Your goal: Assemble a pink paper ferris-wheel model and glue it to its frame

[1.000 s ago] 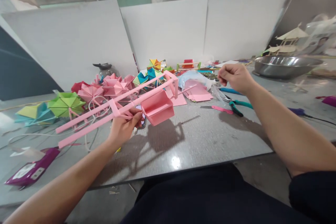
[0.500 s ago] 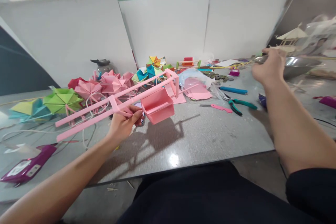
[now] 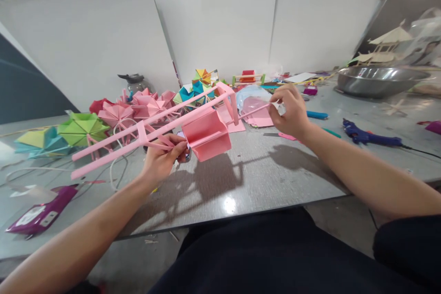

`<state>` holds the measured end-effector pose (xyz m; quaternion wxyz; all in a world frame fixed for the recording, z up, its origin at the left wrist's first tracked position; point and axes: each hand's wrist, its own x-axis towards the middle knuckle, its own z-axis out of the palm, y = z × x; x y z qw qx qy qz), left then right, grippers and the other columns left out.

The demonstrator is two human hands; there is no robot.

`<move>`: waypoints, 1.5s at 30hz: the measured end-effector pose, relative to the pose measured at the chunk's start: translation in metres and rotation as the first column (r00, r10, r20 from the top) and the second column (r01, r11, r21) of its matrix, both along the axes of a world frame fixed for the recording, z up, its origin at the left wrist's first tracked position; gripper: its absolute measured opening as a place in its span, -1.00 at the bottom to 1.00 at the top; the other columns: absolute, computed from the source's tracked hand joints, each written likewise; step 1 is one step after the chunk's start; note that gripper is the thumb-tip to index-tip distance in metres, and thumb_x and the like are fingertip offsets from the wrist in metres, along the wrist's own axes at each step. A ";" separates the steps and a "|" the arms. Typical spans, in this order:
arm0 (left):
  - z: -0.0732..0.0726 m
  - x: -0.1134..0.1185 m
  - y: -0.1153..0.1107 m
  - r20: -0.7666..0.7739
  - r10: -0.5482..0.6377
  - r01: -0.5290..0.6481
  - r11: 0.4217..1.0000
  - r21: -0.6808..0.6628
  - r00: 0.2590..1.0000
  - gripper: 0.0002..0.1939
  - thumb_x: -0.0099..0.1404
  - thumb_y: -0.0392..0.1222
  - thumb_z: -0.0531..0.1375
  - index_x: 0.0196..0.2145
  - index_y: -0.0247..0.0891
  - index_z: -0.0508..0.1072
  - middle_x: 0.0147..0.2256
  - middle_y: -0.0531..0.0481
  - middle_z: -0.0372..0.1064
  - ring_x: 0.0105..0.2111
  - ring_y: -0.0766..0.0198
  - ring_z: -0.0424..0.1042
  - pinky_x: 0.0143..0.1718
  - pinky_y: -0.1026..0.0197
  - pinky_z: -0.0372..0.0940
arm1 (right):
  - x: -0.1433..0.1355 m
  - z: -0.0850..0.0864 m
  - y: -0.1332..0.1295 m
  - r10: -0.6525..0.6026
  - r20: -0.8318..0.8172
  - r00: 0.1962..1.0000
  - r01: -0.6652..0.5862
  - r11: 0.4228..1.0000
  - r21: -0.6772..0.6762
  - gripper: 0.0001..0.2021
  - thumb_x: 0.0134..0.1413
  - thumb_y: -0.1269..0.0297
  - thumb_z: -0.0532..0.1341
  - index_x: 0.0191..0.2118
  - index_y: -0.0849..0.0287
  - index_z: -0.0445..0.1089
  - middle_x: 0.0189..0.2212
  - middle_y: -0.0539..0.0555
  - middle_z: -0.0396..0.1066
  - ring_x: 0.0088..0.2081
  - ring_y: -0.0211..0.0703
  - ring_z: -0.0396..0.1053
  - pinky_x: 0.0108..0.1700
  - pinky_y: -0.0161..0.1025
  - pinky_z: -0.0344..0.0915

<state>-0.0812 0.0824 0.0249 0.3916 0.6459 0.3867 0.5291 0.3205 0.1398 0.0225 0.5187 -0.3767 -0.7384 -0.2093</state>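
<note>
My left hand [image 3: 163, 158] is closed around the thin supports of a pink paper model [image 3: 193, 117] and holds it above the table. Two long parallel rails run along this model, joined by crosspieces, and a vaned paper wheel [image 3: 208, 138] sits near its right end. From that end a thin pink rod [image 3: 253, 112] sticks out to the right. The fingertips of my right hand [image 3: 288, 109] are pinched at the rod's outer tip. Behind that hand lie a clear plastic bag [image 3: 251, 96] and pink paper sheets [image 3: 260, 118].
Paper umbrellas in green [image 3: 82, 129] and pink [image 3: 115, 115] stand at the left, near a purple power strip [image 3: 43, 211]. To the right are a blue glue gun [image 3: 372, 135] and a steel bowl [image 3: 382, 82]. A pink-handled blade [image 3: 286, 136] lies mid-table.
My right hand has come from the steel bowl's rim to the tip of the pink rod, uncovering the glue gun. My left hand still holds the model in nearly the same place.
</note>
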 end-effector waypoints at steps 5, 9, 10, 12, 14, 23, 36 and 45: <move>-0.004 -0.002 0.003 0.058 -0.035 0.036 0.999 -0.029 0.998 -0.73 0.16 -0.07 0.49 -0.39 -0.22 0.51 -0.52 0.04 0.46 -0.59 0.31 0.37 -0.54 0.24 0.26 | -0.019 -0.020 -0.015 -0.160 0.072 0.984 0.141 0.965 0.221 -0.69 0.12 0.26 0.31 0.01 -0.05 0.45 0.05 0.23 0.49 0.12 0.41 0.46 0.18 0.46 0.28; -0.006 -0.003 0.005 0.122 -0.034 0.044 0.996 -0.076 0.992 -0.75 0.12 -0.10 0.51 -0.39 -0.23 0.55 -0.52 0.04 0.47 -0.57 0.32 0.38 -0.54 0.25 0.26 | -0.027 -0.023 -0.017 -0.016 0.195 0.981 -0.049 0.945 0.324 -0.79 0.13 0.30 0.34 -0.11 -0.09 0.44 -0.24 0.07 0.58 -0.21 0.13 0.55 0.01 0.24 0.37; -0.005 -0.003 0.005 0.140 -0.037 0.051 0.994 -0.095 0.989 -0.75 0.10 -0.11 0.52 -0.40 -0.23 0.55 -0.53 0.04 0.47 -0.57 0.32 0.38 -0.54 0.26 0.26 | -0.031 -0.024 -0.018 0.035 0.242 0.970 -0.113 0.942 0.316 -0.80 0.13 0.31 0.35 -0.13 -0.09 0.44 -0.33 0.01 0.57 -0.32 0.04 0.53 -0.08 0.14 0.39; -0.003 -0.002 0.005 0.164 -0.039 0.062 0.989 -0.136 0.986 -0.73 0.05 -0.12 0.54 -0.41 -0.22 0.54 -0.54 0.05 0.46 -0.57 0.33 0.37 -0.55 0.28 0.25 | -0.041 -0.024 -0.021 0.125 0.271 0.954 -0.195 0.949 0.249 -0.77 0.18 0.31 0.36 -0.08 -0.10 0.44 -0.40 -0.05 0.58 -0.45 -0.08 0.49 -0.26 -0.02 0.38; -0.001 -0.001 0.004 0.175 -0.042 0.074 0.981 -0.177 0.984 -0.71 0.03 -0.14 0.55 -0.43 -0.21 0.52 -0.54 0.04 0.45 -0.57 0.33 0.37 -0.56 0.28 0.24 | -0.051 -0.027 -0.024 0.174 0.184 0.967 -0.202 0.968 0.146 -0.68 0.25 0.26 0.36 0.09 -0.09 0.43 -0.34 -0.03 0.65 -0.48 -0.11 0.50 -0.36 -0.09 0.38; -0.001 0.001 0.004 0.207 -0.088 0.137 0.961 -0.238 0.974 -0.60 -0.05 -0.14 0.62 -0.48 -0.24 0.47 -0.57 0.05 0.39 -0.59 0.37 0.33 -0.61 0.34 0.20 | -0.063 -0.030 -0.031 0.302 -0.046 0.952 -0.303 0.953 -0.015 -0.89 0.31 0.16 0.37 -0.12 -0.01 0.51 -0.37 0.03 0.66 -0.45 -0.10 0.57 -0.36 -0.12 0.49; 0.000 0.000 0.002 0.135 -0.108 0.138 0.961 -0.239 0.985 -0.74 0.10 -0.16 0.52 -0.41 -0.19 0.49 -0.53 0.05 0.43 -0.55 0.31 0.37 -0.54 0.26 0.22 | -0.090 -0.022 -0.044 0.314 -0.736 0.600 -0.739 0.569 -0.360 -0.71 0.10 0.05 0.46 -0.27 0.17 0.51 -0.48 0.02 0.54 -0.60 -0.32 0.32 -0.57 -0.28 0.30; -0.004 -0.001 0.005 0.152 -0.123 0.159 0.954 -0.254 0.981 -0.72 0.05 -0.16 0.54 -0.41 -0.20 0.51 -0.56 0.04 0.45 -0.56 0.30 0.36 -0.56 0.28 0.18 | -0.091 -0.012 -0.045 0.235 -0.775 0.587 -0.759 0.492 -0.426 -0.83 -0.11 0.18 0.37 -0.41 0.17 0.52 -0.67 -0.11 0.27 -0.61 -0.35 0.11 -0.57 -0.29 0.02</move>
